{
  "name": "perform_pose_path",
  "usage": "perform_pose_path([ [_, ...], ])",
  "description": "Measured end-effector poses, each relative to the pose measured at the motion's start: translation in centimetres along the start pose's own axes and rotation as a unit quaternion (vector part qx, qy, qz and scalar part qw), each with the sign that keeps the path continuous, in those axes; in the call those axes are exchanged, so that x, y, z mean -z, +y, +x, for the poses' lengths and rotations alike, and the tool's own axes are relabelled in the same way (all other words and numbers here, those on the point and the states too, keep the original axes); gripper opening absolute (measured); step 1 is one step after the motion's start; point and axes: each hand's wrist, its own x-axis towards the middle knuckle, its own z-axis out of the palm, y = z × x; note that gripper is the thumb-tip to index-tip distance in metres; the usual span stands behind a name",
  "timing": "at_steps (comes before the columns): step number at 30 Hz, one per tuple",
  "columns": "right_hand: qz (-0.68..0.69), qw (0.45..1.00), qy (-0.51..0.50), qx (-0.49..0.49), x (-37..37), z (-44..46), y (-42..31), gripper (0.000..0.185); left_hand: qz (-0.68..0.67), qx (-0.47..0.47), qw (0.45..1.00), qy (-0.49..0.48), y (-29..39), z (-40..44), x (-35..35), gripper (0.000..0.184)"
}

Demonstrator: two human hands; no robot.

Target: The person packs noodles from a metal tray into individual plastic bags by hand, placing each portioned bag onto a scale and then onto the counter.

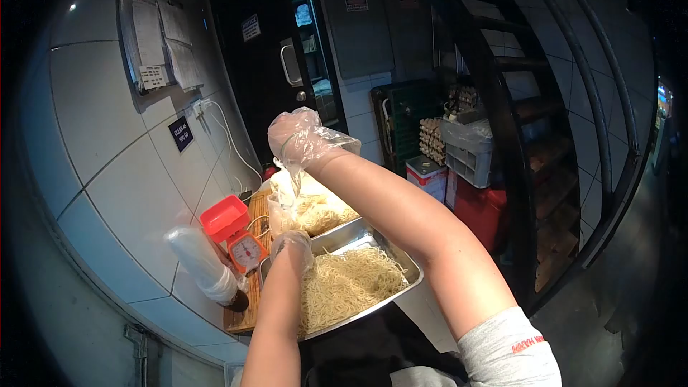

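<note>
My right hand (295,137), in a clear plastic glove, is raised at the back with its fingers closed. Clear plastic runs down from it toward a plastic bag (283,208) with pale noodles by it. Lower down, my gloved left hand (292,245) is at the near side of that bag, over the left edge of a metal tray; its fingers are hidden. A heap of thin yellow noodles (351,279) lies in the metal tray (416,272) closest to me. Behind it are more noodles (319,215), partly covered by plastic and my right forearm.
An orange kitchen scale (246,252) with a red pan (224,218) stands left on the wooden table (240,321). Beside it is a plastic-wrapped stack (201,261). A tiled wall borders the left. Egg trays (432,140), a grey crate (469,150) and a staircase (527,107) stand right.
</note>
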Motion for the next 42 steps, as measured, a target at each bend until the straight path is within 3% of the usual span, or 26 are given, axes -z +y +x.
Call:
perform_pose_path([
  [7, 0.039, 0.998, -0.018, 0.04, 0.9, -0.6, 1.9, 0.037, 0.024, -0.005, 0.999, -0.03, -0.1, -0.4, -0.6, 0.043],
  [8, 0.03, 0.997, 0.054, 0.037, 0.6, -0.9, 2.0, 0.023, 0.026, -0.004, 0.999, -0.032, -0.2, -0.5, -0.8, 0.043],
  [16, 0.142, 0.99, 0.018, -0.016, 2.8, -1.4, 3.4, 0.026, 0.04, -0.002, 0.999, -0.032, -0.2, -0.4, -1.2, 0.04],
  [21, 0.094, 0.995, 0.018, -0.006, -0.6, -2.0, 2.9, 0.024, 0.051, 0.001, 0.999, -0.013, 0.4, -0.4, 0.3, 0.038],
  [26, 0.05, 0.998, -0.042, -0.004, -9.4, -1.5, 3.5, 0.023, 0.074, 0.05, 0.993, 0.082, 1.8, -1.7, 7.7, 0.037],
  [27, 0.042, 0.998, -0.053, -0.012, -12.3, -0.9, 3.9, 0.024, 0.054, 0.071, 0.985, 0.144, 1.5, 0.5, 8.4, 0.036],
  [28, 0.06, 0.995, -0.077, -0.023, -14.8, -0.6, 4.0, 0.024, 0.142, 0.046, 0.984, 0.093, 2.0, -0.9, 11.7, 0.033],
  [30, 0.095, 0.987, -0.119, -0.046, -19.1, -0.2, 3.7, 0.023, 0.128, 0.044, 0.952, 0.275, 3.8, -3.5, 15.0, 0.018],
  [31, 0.114, 0.983, -0.138, -0.047, -20.2, -0.2, 2.5, 0.022, 0.089, -0.015, 0.925, 0.37, 4.7, -3.9, 15.7, 0.013],
  [33, 0.149, 0.976, -0.156, -0.025, -21.5, -0.1, -0.6, 0.02, 0.084, -0.072, 0.883, 0.456, 8.4, -7.1, 18.1, 0.01],
  [37, 0.243, 0.95, -0.178, 0.085, -20.4, 0.6, -8.4, 0.017, 0.016, -0.161, 0.85, 0.501, 15.6, -7.4, 16.8, 0.013],
  [38, 0.274, 0.936, -0.189, 0.113, -19.7, 0.7, -10.2, 0.017, 0.021, -0.201, 0.863, 0.464, 15.9, -8.9, 16.4, 0.01],
  [42, 0.426, 0.855, -0.245, 0.164, -17.5, 1.6, -13.5, 0.014, 0.063, -0.192, 0.892, 0.404, 14.4, -8.0, 13.8, 0.006],
])
